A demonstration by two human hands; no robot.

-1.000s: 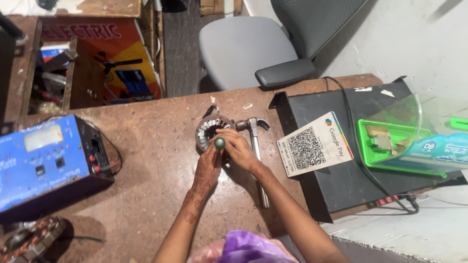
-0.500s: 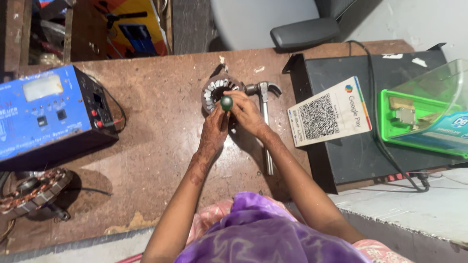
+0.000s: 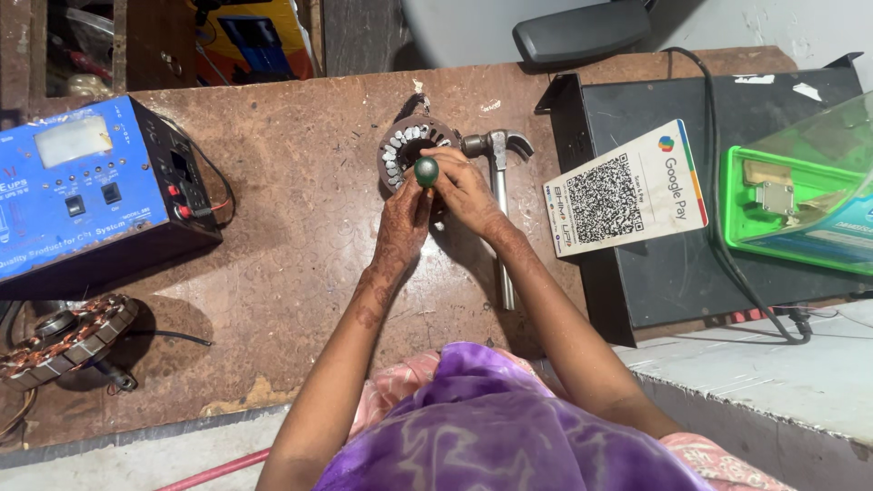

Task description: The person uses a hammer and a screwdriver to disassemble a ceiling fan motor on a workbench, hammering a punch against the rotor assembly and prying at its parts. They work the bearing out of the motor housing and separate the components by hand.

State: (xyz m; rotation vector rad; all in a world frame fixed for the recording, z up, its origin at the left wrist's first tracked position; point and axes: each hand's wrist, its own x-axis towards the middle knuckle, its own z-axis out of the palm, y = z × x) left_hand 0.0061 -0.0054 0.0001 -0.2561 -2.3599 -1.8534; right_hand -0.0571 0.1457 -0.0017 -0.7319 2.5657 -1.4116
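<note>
Fingers (image 3: 427,186) grip green-knobbed tool (image 3: 426,171) over stator (image 3: 406,150)

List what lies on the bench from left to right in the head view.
Copper-wound stator → blue power unit → left hand → green-knobbed tool → right hand → claw hammer → white code card → green tray.

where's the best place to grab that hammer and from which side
Probably the bare lower shaft of the hammer, from above. It lies flat on the table, head away from the person, and the right hand crowds the head end, leaving the near end free.
</note>
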